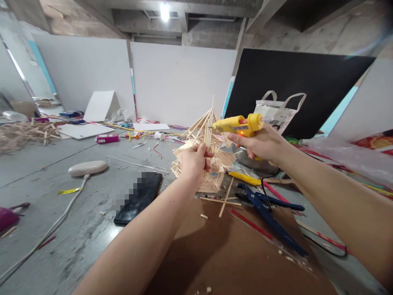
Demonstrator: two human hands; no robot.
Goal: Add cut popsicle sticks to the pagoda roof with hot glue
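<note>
My right hand is closed round a yellow glue gun, whose small orange light glows. The nozzle points left, close to a narrow panel of thin wooden sticks. Pinched in the fingers of my left hand is the lower end of that panel, held upright. Behind and below it stands a model built of wooden sticks, with a pointed, sloping top. My left hand covers part of the model. Whether the nozzle touches the sticks I cannot tell.
Blue-handled pliers and a yellow cutter lie right of the model. A brown board is in front. Left are a phone and a white power strip with its cable. A white bag stands behind.
</note>
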